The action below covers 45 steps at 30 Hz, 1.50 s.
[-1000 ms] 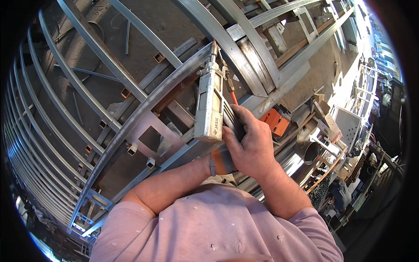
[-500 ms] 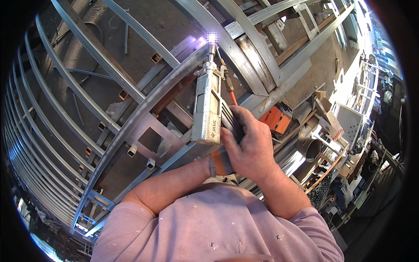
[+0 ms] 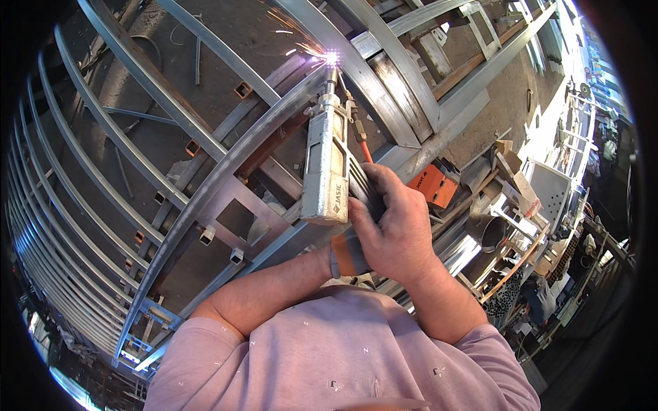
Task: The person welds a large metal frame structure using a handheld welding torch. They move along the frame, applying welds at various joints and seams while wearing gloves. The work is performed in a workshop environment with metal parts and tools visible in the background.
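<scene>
My right hand (image 3: 399, 229) is wrapped round the dark grip of a handheld welding gun (image 3: 326, 164) with a boxy, scuffed pale metal body. An orange hose (image 3: 367, 152) runs along the gun's right side toward the nozzle. At the nozzle tip a violet-white glare (image 3: 332, 58) burns where steel tubes meet, and orange sparks (image 3: 295, 34) fly up and left. My left hand (image 3: 351, 253), in a grey and orange covering, lies under the right one; its fingers are hidden. A curved steel tube (image 3: 236, 159) sweeps from beside the nozzle down to the left.
Long bent steel bars (image 3: 127, 144) form a grid on the left. Broad steel tubes (image 3: 394, 103) stand right of the nozzle. An orange box-shaped machine (image 3: 434, 186) sits beyond my right hand. Scrap, boards and a cardboard piece (image 3: 515, 185) crowd the right side.
Orange sparks now spray up and left from the glare, where there were none. The gun has shifted very slightly; both arms keep nearly the same place.
</scene>
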Available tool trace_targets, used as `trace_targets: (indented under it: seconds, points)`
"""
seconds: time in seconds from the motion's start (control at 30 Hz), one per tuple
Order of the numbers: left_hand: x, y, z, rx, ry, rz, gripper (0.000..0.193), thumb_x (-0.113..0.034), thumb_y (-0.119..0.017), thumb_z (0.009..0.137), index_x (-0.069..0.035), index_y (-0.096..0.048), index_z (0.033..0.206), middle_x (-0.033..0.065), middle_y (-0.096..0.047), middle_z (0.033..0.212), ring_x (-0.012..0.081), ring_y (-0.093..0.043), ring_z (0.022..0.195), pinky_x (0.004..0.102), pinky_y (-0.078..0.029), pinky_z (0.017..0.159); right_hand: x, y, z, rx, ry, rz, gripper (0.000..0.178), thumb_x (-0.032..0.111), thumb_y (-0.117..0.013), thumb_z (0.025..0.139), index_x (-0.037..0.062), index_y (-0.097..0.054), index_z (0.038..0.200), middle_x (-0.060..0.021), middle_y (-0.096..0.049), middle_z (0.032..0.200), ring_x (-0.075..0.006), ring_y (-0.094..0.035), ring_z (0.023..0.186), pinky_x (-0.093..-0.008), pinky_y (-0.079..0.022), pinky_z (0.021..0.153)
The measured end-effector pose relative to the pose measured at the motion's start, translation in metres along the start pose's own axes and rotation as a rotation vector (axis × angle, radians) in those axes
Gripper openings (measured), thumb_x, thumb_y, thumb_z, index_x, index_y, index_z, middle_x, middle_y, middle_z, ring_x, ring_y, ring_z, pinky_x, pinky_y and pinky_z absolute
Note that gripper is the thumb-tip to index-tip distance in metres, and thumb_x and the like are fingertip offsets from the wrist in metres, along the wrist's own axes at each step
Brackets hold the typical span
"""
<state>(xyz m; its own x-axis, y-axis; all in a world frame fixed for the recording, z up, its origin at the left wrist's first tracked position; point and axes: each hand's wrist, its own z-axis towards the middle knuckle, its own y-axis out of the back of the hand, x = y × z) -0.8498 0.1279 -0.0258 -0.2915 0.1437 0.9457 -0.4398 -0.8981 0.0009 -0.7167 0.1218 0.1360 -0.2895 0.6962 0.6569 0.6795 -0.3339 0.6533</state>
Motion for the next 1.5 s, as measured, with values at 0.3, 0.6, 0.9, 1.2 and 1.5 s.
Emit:
trace_targets:
  seconds: [0.3,0.6,0.9,1.2,1.5]
  points:
    - [0.003,-0.001,0.002,0.000,0.008,-0.036,0.062,-0.039,-0.054,0.119,-0.016,-0.030,0.171,0.0094,-0.050,0.165,0.0184,-0.050,0.154,0.0370,-0.040,0.134,0.000,0.003,-0.001,0.006,-0.010,0.050,0.050,0.021,-0.083,0.095,-0.0029,-0.064,0.134,-0.0233,-0.079,0.100,-0.0422,-0.079,0.094,-0.0488,-0.062,0.083]
    - [0.006,0.000,0.002,0.018,0.033,-0.114,0.062,-0.039,-0.055,0.119,-0.016,-0.030,0.171,0.0096,-0.050,0.165,0.0183,-0.050,0.154,0.0366,-0.041,0.134,0.000,0.006,-0.003,0.013,-0.009,0.059,0.048,0.018,-0.082,0.094,-0.0033,-0.064,0.133,-0.0237,-0.079,0.101,-0.0433,-0.079,0.095,-0.0491,-0.062,0.083]
    - [0.006,0.005,0.004,0.045,0.123,-0.369,0.062,-0.038,-0.055,0.119,-0.016,-0.030,0.171,0.0098,-0.051,0.164,0.0176,-0.052,0.153,0.0353,-0.043,0.132,-0.002,0.008,-0.007,0.010,-0.010,0.080,0.048,0.016,-0.081,0.094,-0.0035,-0.063,0.133,-0.0240,-0.079,0.102,-0.0433,-0.079,0.095,-0.0489,-0.061,0.083]
    - [0.012,0.013,0.005,-0.031,-0.106,-0.008,0.062,-0.041,-0.054,0.119,-0.016,-0.032,0.170,0.0095,-0.049,0.165,0.0172,-0.052,0.152,0.0371,-0.043,0.131,-0.005,0.010,-0.011,0.014,-0.006,0.082,0.048,0.015,-0.081,0.093,-0.0043,-0.063,0.133,-0.0256,-0.078,0.103,-0.0441,-0.079,0.096,-0.0482,-0.061,0.082]
    - [-0.003,0.032,-0.005,0.037,-0.025,0.098,0.059,-0.042,-0.046,0.120,-0.015,-0.031,0.171,0.0108,-0.046,0.168,0.0197,-0.045,0.157,0.0392,-0.035,0.135,-0.006,0.013,-0.015,0.021,-0.017,0.091,0.048,0.015,-0.080,0.094,-0.0036,-0.063,0.134,-0.0255,-0.078,0.104,-0.0447,-0.079,0.097,-0.0485,-0.061,0.083]
